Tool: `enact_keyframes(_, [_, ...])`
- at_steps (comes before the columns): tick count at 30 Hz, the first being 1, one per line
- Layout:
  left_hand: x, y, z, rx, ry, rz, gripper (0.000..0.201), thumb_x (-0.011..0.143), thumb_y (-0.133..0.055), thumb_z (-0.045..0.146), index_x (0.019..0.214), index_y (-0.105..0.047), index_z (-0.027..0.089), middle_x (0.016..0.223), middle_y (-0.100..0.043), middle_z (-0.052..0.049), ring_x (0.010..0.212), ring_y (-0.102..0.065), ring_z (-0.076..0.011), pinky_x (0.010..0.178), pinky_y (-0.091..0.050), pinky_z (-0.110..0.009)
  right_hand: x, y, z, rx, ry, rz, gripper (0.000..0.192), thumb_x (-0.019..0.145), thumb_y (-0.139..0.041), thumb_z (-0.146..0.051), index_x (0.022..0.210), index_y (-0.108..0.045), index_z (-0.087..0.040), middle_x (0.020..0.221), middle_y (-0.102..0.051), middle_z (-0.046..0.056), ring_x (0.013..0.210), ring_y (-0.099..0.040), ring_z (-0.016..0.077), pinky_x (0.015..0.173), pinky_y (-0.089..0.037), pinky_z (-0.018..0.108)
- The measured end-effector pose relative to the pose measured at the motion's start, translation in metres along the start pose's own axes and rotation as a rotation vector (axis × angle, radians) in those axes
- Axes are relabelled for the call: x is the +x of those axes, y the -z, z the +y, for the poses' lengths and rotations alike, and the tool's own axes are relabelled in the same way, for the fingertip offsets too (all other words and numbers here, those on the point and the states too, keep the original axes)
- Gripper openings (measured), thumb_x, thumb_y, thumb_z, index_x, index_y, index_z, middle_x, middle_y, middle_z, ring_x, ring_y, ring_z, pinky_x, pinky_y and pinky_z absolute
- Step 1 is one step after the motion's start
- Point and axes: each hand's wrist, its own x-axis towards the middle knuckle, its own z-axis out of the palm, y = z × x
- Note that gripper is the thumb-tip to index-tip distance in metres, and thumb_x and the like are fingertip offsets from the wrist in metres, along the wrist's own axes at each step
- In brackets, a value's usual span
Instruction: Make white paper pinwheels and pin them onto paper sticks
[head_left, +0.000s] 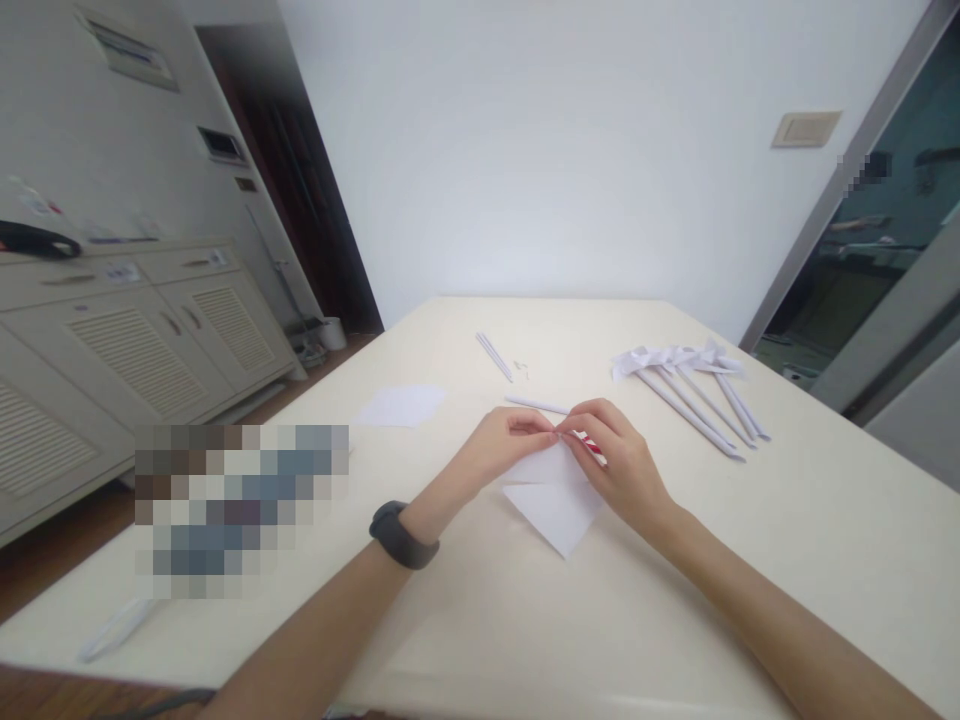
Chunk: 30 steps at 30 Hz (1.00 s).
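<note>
A white folded paper sheet (553, 505) lies on the cream table (675, 600), its point toward me. My left hand (499, 450) pinches its upper edge with fingertips together. My right hand (619, 455) meets the left at the same edge and also covers a small red-and-white object (591, 444), only partly visible under the fingers. A dark band sits on my left wrist (401, 537).
Several finished white paper pinwheels on sticks (690, 385) lie at the right. A white stick (536, 404) lies just beyond my hands, thin sticks (493, 356) farther back, a paper square (401, 405) at the left. Cabinets (112, 340) stand at the far left.
</note>
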Motion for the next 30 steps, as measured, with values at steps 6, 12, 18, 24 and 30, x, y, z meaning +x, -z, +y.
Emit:
enact_keyframes(6, [-0.005, 0.0, 0.004, -0.049, 0.03, -0.006, 0.019, 0.075, -0.058, 0.03, 0.081, -0.068, 0.015, 0.082, -0.067, -0.005, 0.078, -0.059, -0.0178, 0.069, -0.043, -0.027, 0.0, 0.0, 0.003, -0.042, 0.09, 0.051, 0.02, 0.088, -0.045, -0.016, 0.1, -0.06, -0.023, 0.1, -0.057, 0.007, 0.092, -0.054, 0.018, 0.077, -0.046, 0.033])
enact_keyframes(12, [-0.005, -0.001, -0.001, -0.071, 0.068, 0.012, 0.023, 0.076, -0.058, 0.037, 0.082, -0.068, 0.017, 0.078, -0.065, -0.002, 0.071, -0.056, -0.0152, 0.061, -0.039, -0.024, 0.0, -0.003, 0.007, -0.103, 0.112, 0.035, 0.026, 0.088, -0.043, -0.013, 0.103, -0.061, -0.024, 0.103, -0.059, 0.007, 0.092, -0.054, 0.0182, 0.076, -0.046, 0.034])
enact_keyframes(18, [-0.002, -0.002, -0.006, -0.165, 0.099, -0.002, 0.024, 0.075, -0.059, 0.04, 0.079, -0.068, 0.019, 0.077, -0.067, -0.002, 0.069, -0.058, -0.0161, 0.06, -0.041, -0.025, -0.002, -0.003, 0.009, -0.123, 0.118, 0.02, 0.029, 0.088, -0.042, -0.013, 0.108, -0.06, -0.025, 0.105, -0.059, 0.007, 0.092, -0.054, 0.0184, 0.076, -0.046, 0.034])
enact_keyframes(24, [-0.003, 0.002, -0.011, -0.185, 0.06, 0.038, 0.026, 0.077, -0.057, 0.039, 0.085, -0.068, 0.017, 0.087, -0.068, -0.005, 0.076, -0.06, -0.0182, 0.064, -0.043, -0.026, -0.002, -0.007, 0.011, -0.173, 0.154, -0.043, 0.043, 0.087, -0.04, -0.008, 0.122, -0.051, -0.03, 0.115, -0.056, 0.007, 0.094, -0.053, 0.0192, 0.075, -0.047, 0.036])
enact_keyframes(30, [-0.005, 0.002, -0.004, -0.161, -0.009, 0.04, 0.028, 0.079, -0.055, 0.038, 0.092, -0.068, 0.017, 0.099, -0.068, -0.007, 0.091, -0.061, -0.0222, 0.077, -0.045, -0.031, -0.003, -0.008, 0.011, -0.198, 0.139, -0.058, 0.053, 0.083, -0.037, -0.001, 0.126, -0.047, -0.03, 0.12, -0.052, 0.008, 0.095, -0.052, 0.02, 0.075, -0.048, 0.038])
